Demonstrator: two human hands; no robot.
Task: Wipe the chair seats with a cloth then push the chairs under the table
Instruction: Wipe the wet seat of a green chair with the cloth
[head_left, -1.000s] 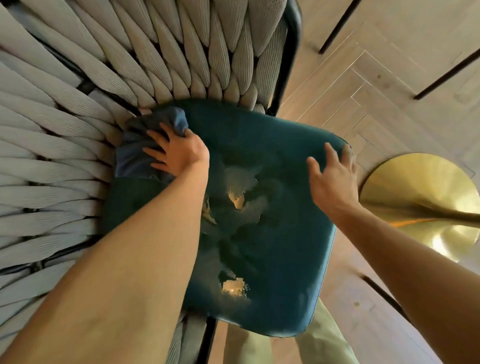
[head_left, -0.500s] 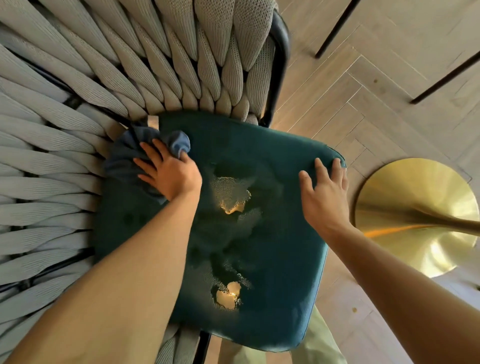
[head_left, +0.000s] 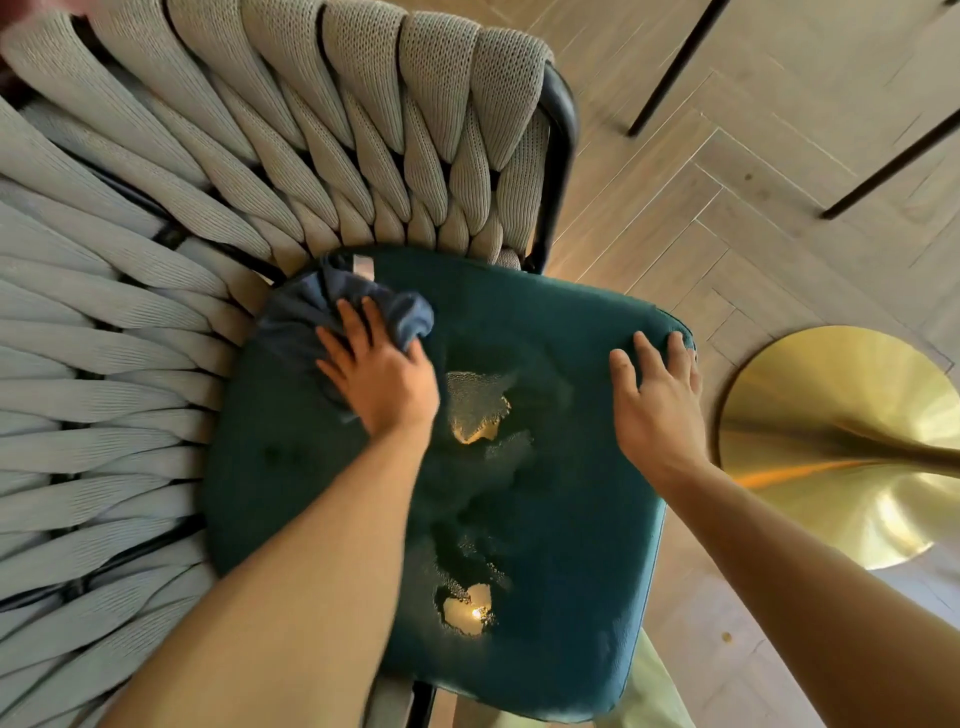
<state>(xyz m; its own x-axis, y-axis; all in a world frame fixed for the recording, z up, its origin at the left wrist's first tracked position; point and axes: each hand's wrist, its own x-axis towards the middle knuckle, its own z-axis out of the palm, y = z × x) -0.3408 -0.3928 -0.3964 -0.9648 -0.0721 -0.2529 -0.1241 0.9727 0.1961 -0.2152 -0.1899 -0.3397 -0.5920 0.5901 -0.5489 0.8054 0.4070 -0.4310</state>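
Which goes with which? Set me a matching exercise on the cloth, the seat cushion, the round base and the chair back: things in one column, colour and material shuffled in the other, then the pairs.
Things:
1. Crumpled cloth under the left hand
2. Padded seat cushion under the right hand
3. Round table base on the floor
4. Chair back

Descriptions:
A. Shiny gold metal
B. Dark teal fabric
C. Pale grey woven straps
D. Dusty blue fabric

Pairs: 1-D, 2-B, 3-A, 4-C
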